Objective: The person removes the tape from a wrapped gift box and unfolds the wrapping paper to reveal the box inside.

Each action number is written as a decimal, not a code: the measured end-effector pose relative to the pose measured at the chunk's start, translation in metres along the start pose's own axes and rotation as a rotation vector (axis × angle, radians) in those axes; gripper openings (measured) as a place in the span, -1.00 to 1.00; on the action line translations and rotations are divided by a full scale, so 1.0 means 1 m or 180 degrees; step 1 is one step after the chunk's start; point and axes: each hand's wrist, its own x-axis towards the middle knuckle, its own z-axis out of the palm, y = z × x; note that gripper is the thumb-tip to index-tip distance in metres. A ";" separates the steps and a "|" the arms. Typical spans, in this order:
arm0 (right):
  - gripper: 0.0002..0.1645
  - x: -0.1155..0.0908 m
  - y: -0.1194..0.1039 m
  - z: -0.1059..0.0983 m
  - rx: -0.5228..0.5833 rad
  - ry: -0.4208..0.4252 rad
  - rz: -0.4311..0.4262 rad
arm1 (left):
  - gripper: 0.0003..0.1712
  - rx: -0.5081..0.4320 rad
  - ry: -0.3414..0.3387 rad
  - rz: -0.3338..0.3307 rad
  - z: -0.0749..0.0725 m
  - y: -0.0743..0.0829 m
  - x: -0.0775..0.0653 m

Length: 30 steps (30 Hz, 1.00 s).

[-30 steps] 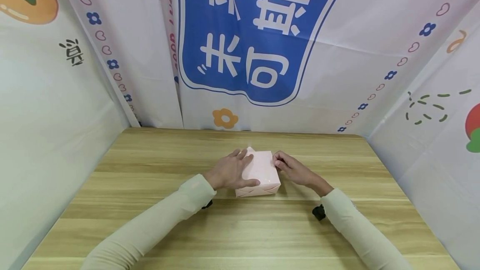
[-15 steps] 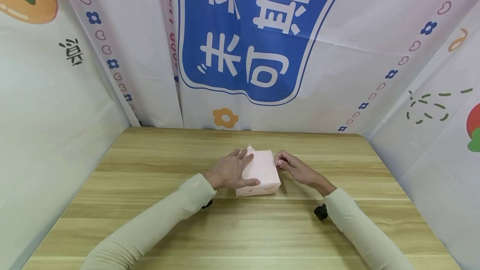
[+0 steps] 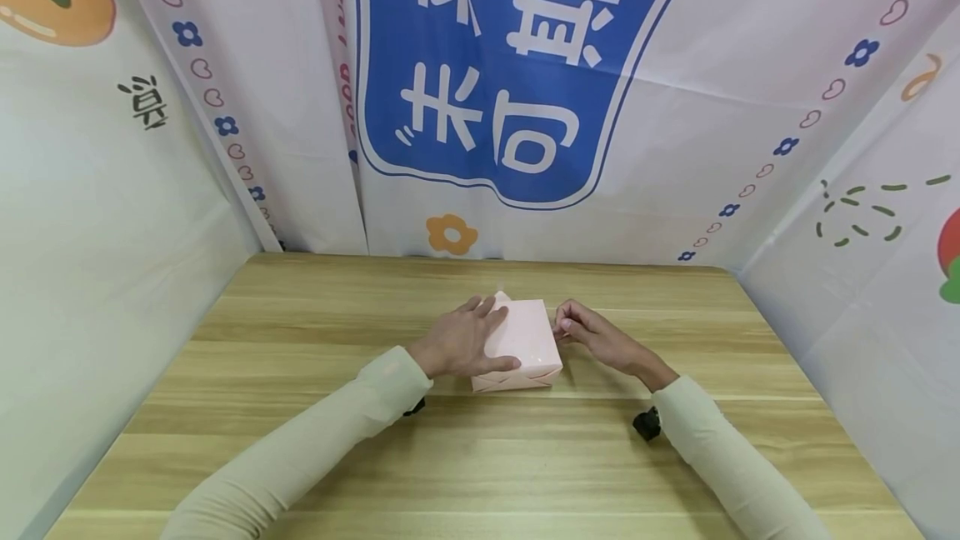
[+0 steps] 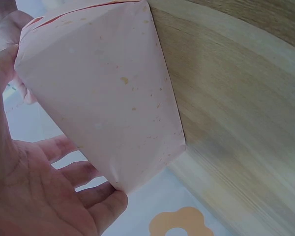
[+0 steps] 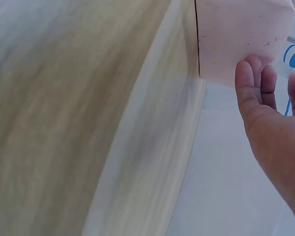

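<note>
A box wrapped in pale pink paper [image 3: 531, 336] sits on the wooden table, with folded paper showing on its near end. My left hand [image 3: 459, 343] rests on its top and left edge, fingers spread. In the left wrist view the speckled pink side of the box [image 4: 103, 93] is seen close, the left hand [image 4: 44, 189] lying along its edge. At the box's right side is my right hand [image 3: 596, 340], fingers curled and thumb close to them. The right wrist view shows the right hand [image 5: 278, 130] beside the box; anything between thumb and forefinger is hidden.
The wood-grain table [image 3: 480, 457] stretches around the box. A white printed cloth [image 3: 420, 215] hangs behind it, and more cloth stands at the left and right. A dark wrist-worn device [image 3: 647, 423] shows below the right sleeve.
My right hand has shifted slightly to the right, a little away from the box's right edge. The left hand and the box have stayed in place.
</note>
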 end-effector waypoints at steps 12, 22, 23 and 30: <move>-0.70 -0.006 0.003 -0.006 0.0067 -0.0043 0.0081 | 0.10 -0.0015 0.0009 0.0009 0.000 0.000 0.001; -0.64 -0.007 0.004 -0.008 0.0026 0.0005 0.0128 | 0.10 -0.0032 0.0005 0.0018 -0.001 0.000 0.000; -0.64 -0.007 0.004 -0.008 0.0014 0.0025 0.0120 | 0.10 -0.0036 0.0005 0.0023 0.000 0.000 0.000; -0.40 -0.008 0.006 -0.004 -0.0059 0.0265 0.0335 | 0.10 -0.0040 0.0004 0.0006 0.000 0.000 0.000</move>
